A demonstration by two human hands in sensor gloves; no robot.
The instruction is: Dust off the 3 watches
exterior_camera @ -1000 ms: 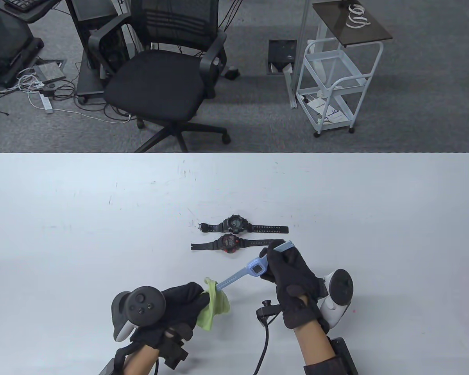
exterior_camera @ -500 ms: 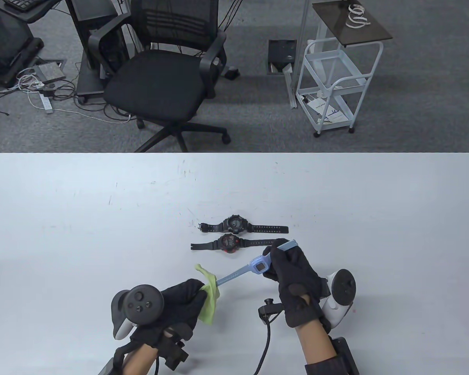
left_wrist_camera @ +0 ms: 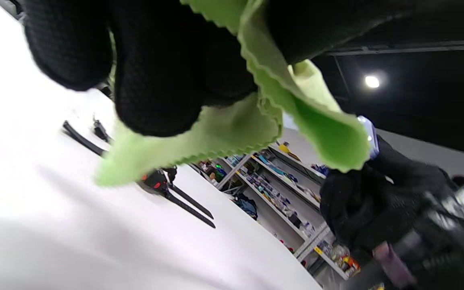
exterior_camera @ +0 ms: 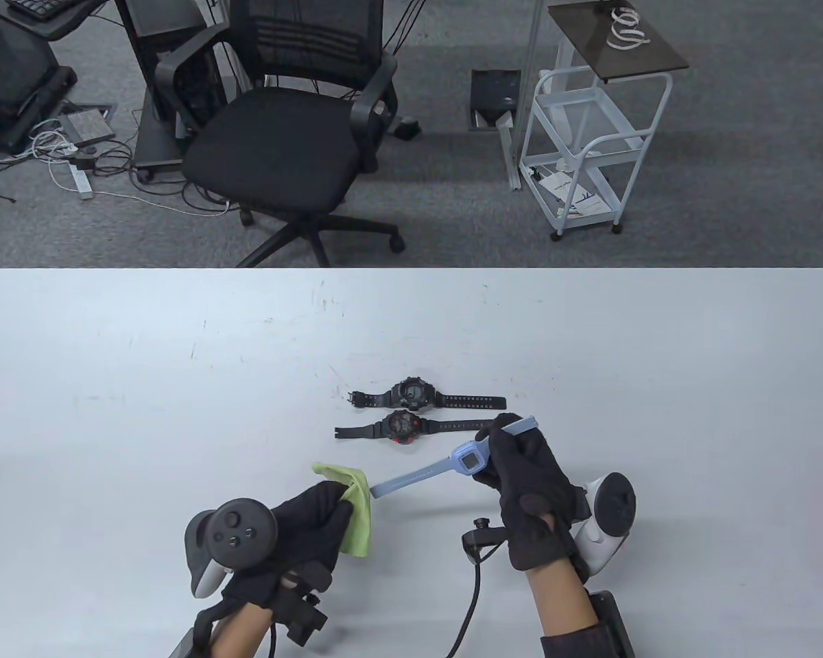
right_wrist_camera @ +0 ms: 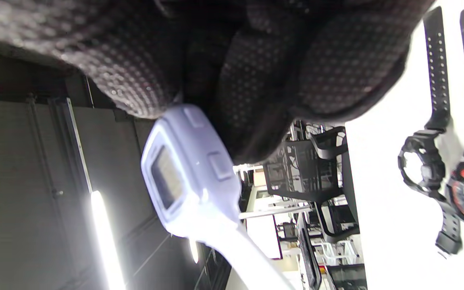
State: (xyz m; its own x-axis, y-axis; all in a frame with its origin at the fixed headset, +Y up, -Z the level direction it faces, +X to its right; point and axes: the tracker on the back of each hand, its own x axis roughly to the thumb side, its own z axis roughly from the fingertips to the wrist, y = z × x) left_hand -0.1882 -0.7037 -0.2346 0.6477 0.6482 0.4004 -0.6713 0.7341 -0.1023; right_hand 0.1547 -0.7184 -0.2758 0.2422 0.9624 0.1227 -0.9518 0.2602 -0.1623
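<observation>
On the white bench (exterior_camera: 110, 411), nearest the person, the left hand (exterior_camera: 295, 534) pinches a green cloth (exterior_camera: 354, 507) and the right hand (exterior_camera: 528, 493) pinches the blue watch (exterior_camera: 468, 460) by its far strap, case up, off the surface. Its free strap runs down-left, the tip just apart from the cloth, so the left hand is the nearer one for wiping. Beyond lie the red watch (exterior_camera: 402, 427) and black watch (exterior_camera: 411, 393), side by side, straps flat; the right wrist view alone shows the blue case's side buttons.
</observation>
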